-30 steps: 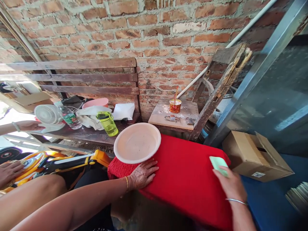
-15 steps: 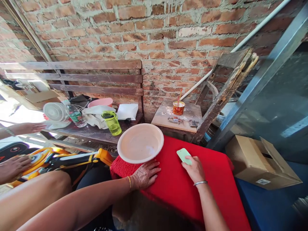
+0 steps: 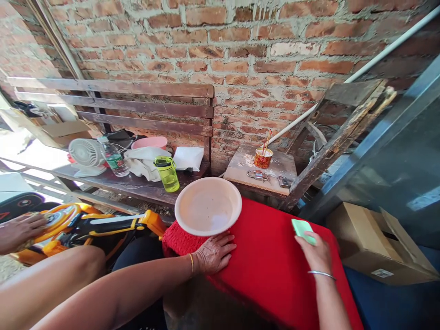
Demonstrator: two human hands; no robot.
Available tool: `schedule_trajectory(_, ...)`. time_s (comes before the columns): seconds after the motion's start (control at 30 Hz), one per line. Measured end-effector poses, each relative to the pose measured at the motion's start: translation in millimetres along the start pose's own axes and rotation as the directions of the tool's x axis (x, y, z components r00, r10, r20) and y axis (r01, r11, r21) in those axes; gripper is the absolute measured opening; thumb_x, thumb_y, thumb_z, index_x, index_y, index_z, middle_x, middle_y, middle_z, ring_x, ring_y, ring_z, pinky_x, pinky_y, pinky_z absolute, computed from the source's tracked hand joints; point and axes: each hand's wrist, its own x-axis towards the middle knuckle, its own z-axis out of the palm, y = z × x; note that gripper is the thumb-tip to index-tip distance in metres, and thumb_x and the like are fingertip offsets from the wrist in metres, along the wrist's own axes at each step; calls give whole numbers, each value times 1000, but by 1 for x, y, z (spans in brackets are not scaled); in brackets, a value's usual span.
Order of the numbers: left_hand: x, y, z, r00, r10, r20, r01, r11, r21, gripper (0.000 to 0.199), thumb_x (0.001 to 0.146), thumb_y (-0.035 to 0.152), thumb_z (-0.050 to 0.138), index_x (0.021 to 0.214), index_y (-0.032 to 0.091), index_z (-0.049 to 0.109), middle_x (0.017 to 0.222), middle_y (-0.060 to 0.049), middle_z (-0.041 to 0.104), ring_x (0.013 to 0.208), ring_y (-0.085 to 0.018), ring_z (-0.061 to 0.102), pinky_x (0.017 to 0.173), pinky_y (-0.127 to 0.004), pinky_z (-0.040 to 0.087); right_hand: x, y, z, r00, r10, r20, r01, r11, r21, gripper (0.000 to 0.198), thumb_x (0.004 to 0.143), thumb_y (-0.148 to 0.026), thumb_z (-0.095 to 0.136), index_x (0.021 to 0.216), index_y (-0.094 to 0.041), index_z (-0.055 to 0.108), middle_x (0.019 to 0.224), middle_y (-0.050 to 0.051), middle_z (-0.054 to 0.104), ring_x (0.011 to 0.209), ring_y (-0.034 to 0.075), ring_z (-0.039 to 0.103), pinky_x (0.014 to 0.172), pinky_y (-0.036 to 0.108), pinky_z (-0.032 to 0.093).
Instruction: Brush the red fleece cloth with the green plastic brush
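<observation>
A pale plastic basin stands on the red cloth, with a few dark specks and a light reflection inside it. My left hand, a yellow band at its wrist, lies flat on the cloth just below the near rim, fingers spread. Whether it touches the basin I cannot tell. To the right, my right hand, wearing a silver bangle, is closed on a thin pale green phone. Both hand and phone are slightly blurred, apparently above the cloth.
A bench behind carries a green bottle, a clear bottle, a fan and a pink bowl. Padlocks and a cup of sticks share a stool. Another person's hand rests on a yellow-and-black object. A cardboard box sits right.
My right hand has moved right across the cloth with the phone. My left hand stays beside the basin. Another person's outstretched arm at the left has left the view, which has shifted slightly.
</observation>
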Motion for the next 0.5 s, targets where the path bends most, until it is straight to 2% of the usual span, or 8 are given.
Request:
schedule_trajectory(0.07,0,-1,0,1000,3,-6,-3,1000,-5,35,91,27,54,123,21,63,136,-9,59,133,-29,47,110,-46,43,-10,-50,39,986,-155,58,152,987,45,44,64,-49,61,98,-23,72,85,7,61,81,25,62,76,37,49)
schedule_trajectory(0.13,0,-1,0,1000,4,-23,-4,1000,-12,34,90,27,55,123,21,63,135,-9,59,133,-28,48,110,-45,43,-17,-89,73,954,-283,99,277,958,76,34,65,-42,64,93,-24,73,89,4,60,86,22,61,82,33,48)
schedule_trajectory(0.2,0,0,-2,999,3,-45,-3,1000,-19,34,89,25,56,122,21,64,135,-9,59,133,-28,48,110,-44,44,-17,-112,96,919,-373,126,364,927,88,28,65,-36,68,90,-25,74,90,3,59,88,20,60,86,30,46)
schedule_trajectory(0.27,0,1,-4,998,-1,-58,0,1000,-26,34,89,24,56,122,22,63,136,-8,58,133,-27,48,110,-43,44,-10,-120,106,897,-418,145,410,909,78,26,64,-33,71,88,-26,75,90,2,58,89,19,59,87,29,45)
schedule_trajectory(0.37,0,3,-6,998,-5,-56,4,999,-32,34,89,24,56,122,22,63,135,-8,59,133,-26,48,110,-43,44,12,-102,90,901,-407,150,408,913,27,25,61,-30,72,86,-27,75,89,1,58,87,18,59,86,28,45)
schedule_trajectory(0.43,1,3,-5,999,-8,-43,7,999,-31,34,90,25,55,123,22,63,136,-8,59,132,-26,49,110,-43,44,30,-74,59,929,-350,118,356,934,-34,23,61,-30,70,83,-26,74,84,2,58,83,18,60,83,29,46)
schedule_trajectory(0.5,1,2,-3,999,-11,-30,10,999,-33,34,90,26,55,123,22,63,136,-8,58,131,-26,50,109,-43,44,45,-39,16,964,-263,44,266,957,-115,20,61,-34,68,78,-25,73,75,2,56,75,20,59,77,32,48)
